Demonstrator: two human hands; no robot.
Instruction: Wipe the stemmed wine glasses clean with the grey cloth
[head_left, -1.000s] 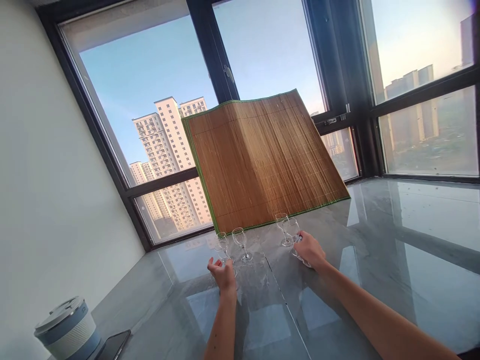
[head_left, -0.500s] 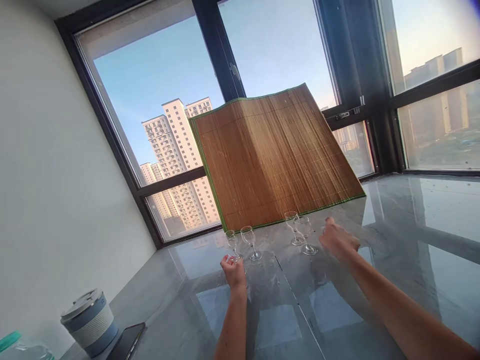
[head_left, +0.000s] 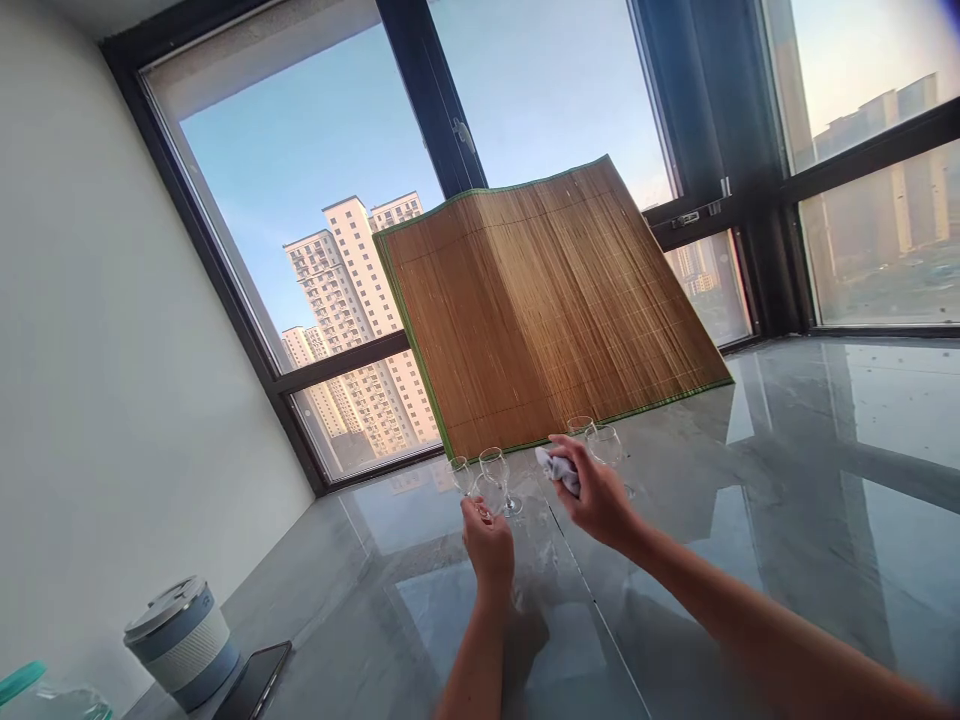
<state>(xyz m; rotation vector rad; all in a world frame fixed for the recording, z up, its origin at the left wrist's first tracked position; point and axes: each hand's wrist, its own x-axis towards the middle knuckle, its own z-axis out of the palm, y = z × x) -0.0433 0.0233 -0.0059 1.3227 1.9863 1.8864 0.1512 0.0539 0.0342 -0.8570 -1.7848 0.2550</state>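
All visible fingers of the right hand (head_left: 598,503) close round a bunched whitish cloth (head_left: 559,471), free end pointing left, long axis slanting. Left hand (head_left: 489,545): fingers curled in at clear stemmed glasses (head_left: 493,465); whether one is gripped cannot be told. Glasses at the mat's foot stand upright, stems vertical. Slatted brown mat (head_left: 540,310), green-edged. Glossy grey tabletop (head_left: 360,600) bears lidded cup (head_left: 184,645), phone (head_left: 255,683). Dark-framed windows (head_left: 427,100) behind.

Lidded cup (head_left: 184,648) beside a phone (head_left: 253,682) — green-edged mat (head_left: 551,310) before the window (head_left: 300,150)

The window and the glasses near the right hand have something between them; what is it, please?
A green-edged brown mat stands there, in the head view.
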